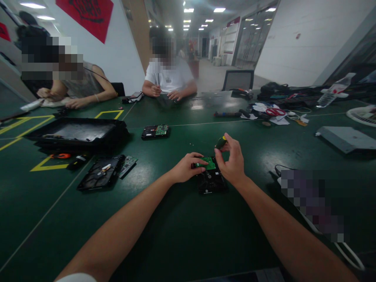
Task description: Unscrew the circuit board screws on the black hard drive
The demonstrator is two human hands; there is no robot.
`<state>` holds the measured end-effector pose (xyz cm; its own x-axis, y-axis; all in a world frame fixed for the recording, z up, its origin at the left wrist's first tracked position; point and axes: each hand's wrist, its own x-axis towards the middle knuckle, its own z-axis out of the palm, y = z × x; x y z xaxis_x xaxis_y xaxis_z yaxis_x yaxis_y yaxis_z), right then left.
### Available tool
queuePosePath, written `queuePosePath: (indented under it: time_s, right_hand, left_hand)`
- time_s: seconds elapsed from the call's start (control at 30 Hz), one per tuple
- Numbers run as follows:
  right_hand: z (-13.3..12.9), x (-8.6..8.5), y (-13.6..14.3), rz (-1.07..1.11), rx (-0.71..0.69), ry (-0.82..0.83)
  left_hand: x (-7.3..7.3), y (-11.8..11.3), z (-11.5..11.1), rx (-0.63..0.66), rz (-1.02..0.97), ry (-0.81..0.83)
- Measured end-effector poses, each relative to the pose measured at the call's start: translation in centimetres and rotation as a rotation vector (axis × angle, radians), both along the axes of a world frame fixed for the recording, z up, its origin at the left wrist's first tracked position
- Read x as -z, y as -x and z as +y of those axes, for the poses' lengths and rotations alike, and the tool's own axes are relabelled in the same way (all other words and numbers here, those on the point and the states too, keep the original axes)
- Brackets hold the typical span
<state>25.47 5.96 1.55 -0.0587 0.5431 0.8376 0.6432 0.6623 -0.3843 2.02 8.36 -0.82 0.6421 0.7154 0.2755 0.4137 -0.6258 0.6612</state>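
Head view, rounded tool (221, 142) in right hand (232, 158), left hand (188, 167) on board (209, 162)

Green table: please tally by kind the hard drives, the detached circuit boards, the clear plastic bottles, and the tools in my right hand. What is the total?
Hard drives: 3
Detached circuit board: 1
Clear plastic bottle: 1
Tool in right hand: 1
Total: 6

No text, brand or number reading clearly. Dark brush characters running across large red wall sheet (101, 29), top edge cutting them off, wording staying unreadable. Red-and-white label wrapping clear bottle (336, 91), print blurring. Small pale marks showing on hard drive (210, 181) between hands and on farther drive (154, 132), both too tiny for reading.
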Motion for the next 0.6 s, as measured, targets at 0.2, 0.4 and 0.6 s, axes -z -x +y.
queuePosePath:
  time_s: [0.2,0.4,0.6]
  right_hand:
    - [-0.07,-0.17,0.02,-0.024,-0.002,-0.010]
    - [-0.11,-0.28,0.17,0.002,0.017,-0.035]
    - [-0.11,-0.10,0.13,-0.018,-0.016,-0.012]
  left_hand:
    - [-0.05,0.01,0.00,-0.004,0.003,0.000]
    - [0.06,0.04,0.06,0.000,0.000,0.010]
    - [-0.05,0.07,0.01,0.000,0.007,0.007]
